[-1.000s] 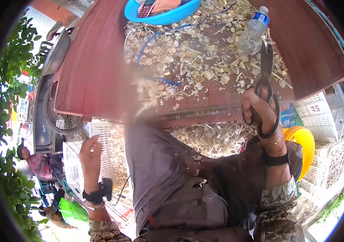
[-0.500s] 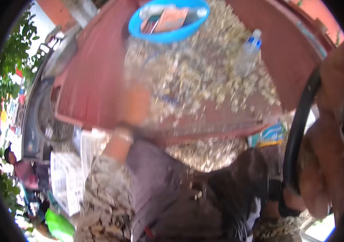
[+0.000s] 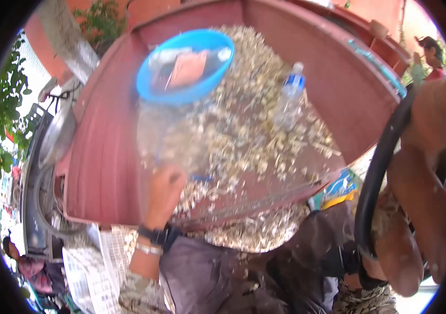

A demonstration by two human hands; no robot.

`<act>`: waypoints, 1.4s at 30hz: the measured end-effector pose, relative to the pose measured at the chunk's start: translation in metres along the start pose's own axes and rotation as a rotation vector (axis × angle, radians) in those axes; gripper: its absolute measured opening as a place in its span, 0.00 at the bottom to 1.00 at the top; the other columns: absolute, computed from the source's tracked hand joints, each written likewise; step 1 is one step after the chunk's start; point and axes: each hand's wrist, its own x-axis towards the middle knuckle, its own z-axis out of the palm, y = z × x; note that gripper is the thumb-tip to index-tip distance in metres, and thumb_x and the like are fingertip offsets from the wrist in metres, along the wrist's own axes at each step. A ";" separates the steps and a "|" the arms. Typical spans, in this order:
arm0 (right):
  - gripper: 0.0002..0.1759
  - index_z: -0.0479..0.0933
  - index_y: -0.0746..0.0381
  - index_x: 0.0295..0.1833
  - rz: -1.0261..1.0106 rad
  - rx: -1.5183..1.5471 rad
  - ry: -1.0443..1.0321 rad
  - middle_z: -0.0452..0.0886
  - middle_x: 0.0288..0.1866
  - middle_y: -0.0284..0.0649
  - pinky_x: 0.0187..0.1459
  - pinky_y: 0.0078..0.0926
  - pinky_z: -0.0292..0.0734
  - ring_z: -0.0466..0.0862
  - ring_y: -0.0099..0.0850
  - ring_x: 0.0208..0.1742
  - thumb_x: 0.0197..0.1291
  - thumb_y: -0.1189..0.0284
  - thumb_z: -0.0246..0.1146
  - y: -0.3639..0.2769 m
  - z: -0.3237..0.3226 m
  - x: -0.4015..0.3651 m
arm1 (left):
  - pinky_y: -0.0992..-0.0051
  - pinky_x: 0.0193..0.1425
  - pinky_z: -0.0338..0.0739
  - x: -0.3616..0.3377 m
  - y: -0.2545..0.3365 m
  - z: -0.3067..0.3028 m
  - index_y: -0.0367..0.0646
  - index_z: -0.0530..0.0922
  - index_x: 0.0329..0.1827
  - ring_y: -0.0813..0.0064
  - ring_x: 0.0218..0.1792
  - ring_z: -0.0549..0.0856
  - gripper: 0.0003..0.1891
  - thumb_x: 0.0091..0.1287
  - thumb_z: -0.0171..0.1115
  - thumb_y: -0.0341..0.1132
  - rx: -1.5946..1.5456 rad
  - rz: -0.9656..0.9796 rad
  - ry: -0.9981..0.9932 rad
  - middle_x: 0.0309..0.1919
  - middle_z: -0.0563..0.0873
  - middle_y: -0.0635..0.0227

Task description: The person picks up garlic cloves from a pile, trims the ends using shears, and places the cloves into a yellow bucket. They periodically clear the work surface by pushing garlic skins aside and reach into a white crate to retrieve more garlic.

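Note:
My left hand [image 3: 166,189], with a black watch and a bracelet at the wrist, is over the near left of a large red tray [image 3: 102,136]. Its fingers are curled, slightly smeared by motion, and what they hold is unclear. Just beyond them is a pale, see-through blur. Beside it, a small blue object [image 3: 201,178] lies among dry, pale husk-like pieces [image 3: 249,120]. My right hand [image 3: 416,209] is raised very close to the camera at the right, fingers bent round a black cable-like loop [image 3: 375,178].
A blue basin [image 3: 144,78] with a pink packet stands in the tray's far left, and a clear bottle [image 3: 290,99] leans at the right. White plastic crates [image 3: 84,277] stand left of my legs. Other people appear at the left edge [image 3: 29,267] and far right [image 3: 432,55].
The view has shifted, so the tray, basin and bottle appear lower and further left. My left hand appears lower and less blurred. My right hand stays near the camera with the black loop.

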 end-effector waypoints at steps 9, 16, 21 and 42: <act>0.20 0.74 0.68 0.53 0.008 -0.008 0.178 0.80 0.39 0.43 0.27 0.20 0.72 0.76 0.26 0.29 0.63 0.64 0.55 0.011 -0.036 0.005 | 0.65 0.35 0.73 0.053 -0.035 0.044 0.35 0.76 0.29 0.56 0.31 0.81 0.02 0.57 0.60 0.25 0.462 0.265 -0.129 0.29 0.81 0.54; 0.16 0.73 0.67 0.52 0.393 -0.107 0.373 0.80 0.37 0.41 0.30 0.23 0.76 0.80 0.27 0.31 0.64 0.68 0.57 0.081 -0.082 -0.024 | 0.85 0.30 0.71 0.010 0.035 0.016 0.38 0.78 0.38 0.85 0.26 0.77 0.06 0.61 0.63 0.28 -0.378 -0.225 -0.231 0.28 0.81 0.71; 0.17 0.75 0.64 0.45 0.342 -0.169 0.230 0.79 0.36 0.38 0.28 0.21 0.76 0.80 0.27 0.36 0.65 0.59 0.60 0.149 -0.068 -0.071 | 0.68 0.38 0.75 -0.074 0.121 0.031 0.36 0.81 0.43 0.58 0.33 0.81 0.12 0.54 0.64 0.21 0.066 0.316 -0.344 0.32 0.80 0.55; 0.18 0.73 0.68 0.53 0.187 -1.007 0.757 0.80 0.48 0.44 0.39 0.19 0.74 0.80 0.25 0.40 0.66 0.65 0.57 -0.037 -0.172 -0.156 | 0.81 0.43 0.75 -0.186 0.083 -0.062 0.36 0.79 0.50 0.78 0.42 0.82 0.10 0.68 0.59 0.29 -0.943 -0.412 0.211 0.43 0.83 0.64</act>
